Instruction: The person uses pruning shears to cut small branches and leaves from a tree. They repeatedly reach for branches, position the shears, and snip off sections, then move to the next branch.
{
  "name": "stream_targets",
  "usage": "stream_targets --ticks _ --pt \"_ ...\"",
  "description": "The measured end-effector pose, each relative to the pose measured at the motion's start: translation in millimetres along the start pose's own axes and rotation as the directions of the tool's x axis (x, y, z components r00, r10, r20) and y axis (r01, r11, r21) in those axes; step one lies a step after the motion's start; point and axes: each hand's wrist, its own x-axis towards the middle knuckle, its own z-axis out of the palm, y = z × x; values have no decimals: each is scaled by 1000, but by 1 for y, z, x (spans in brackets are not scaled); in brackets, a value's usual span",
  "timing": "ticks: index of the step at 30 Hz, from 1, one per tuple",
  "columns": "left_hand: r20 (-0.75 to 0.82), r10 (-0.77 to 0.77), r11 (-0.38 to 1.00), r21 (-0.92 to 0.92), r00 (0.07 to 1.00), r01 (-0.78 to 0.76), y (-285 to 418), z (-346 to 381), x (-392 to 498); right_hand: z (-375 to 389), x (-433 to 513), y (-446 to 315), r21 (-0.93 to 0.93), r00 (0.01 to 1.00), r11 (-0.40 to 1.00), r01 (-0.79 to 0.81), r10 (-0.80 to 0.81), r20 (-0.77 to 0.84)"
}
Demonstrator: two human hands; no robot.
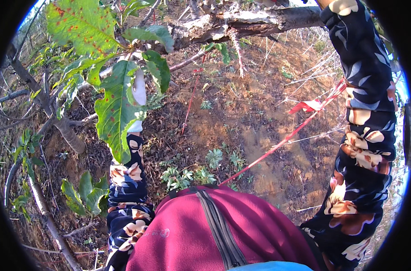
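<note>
My left hand (139,88), in a white glove, is raised at the upper left, mostly hidden behind green leaves (115,105) with red-brown spots. Whether it grips a twig there cannot be seen. My right arm, in a dark floral sleeve (368,101), reaches up to the top edge, where the wrist (324,3) is cut off by the frame; the right hand itself is out of view. Just below that edge runs a thick branch (273,22) with rough, peeling bark. A small red and dark object (281,2) shows above the branch, too cut off to name.
A red strap (283,140) with a knotted strip slants from my maroon jacket (225,233) to the right sleeve. A thinner red cord (191,101) hangs below the branch. Bare limbs (68,130) stand on the left, dry stalks on the right, over sloping brown soil (259,111) with small plants.
</note>
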Motion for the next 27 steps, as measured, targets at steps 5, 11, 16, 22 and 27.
stream_targets --ticks 5,11,16,22,27 --pt "-4 -15 999 -29 1000 15 8 1 0 30 75 7 -107 996 991 78 -81 -27" --pt "-7 9 997 77 1000 -8 -14 2 -2 56 132 17 -222 995 970 96 -96 11" --pt "105 -150 957 266 983 118 -13 4 -7 57 138 14 -230 991 964 130 -127 29" --pt "-44 -305 849 -466 951 251 -2 -13 3 29 87 5 7 976 985 175 -172 -132" --pt "-48 -463 737 -576 885 354 -4 -23 10 39 20 -17 738 993 671 75 -121 9"
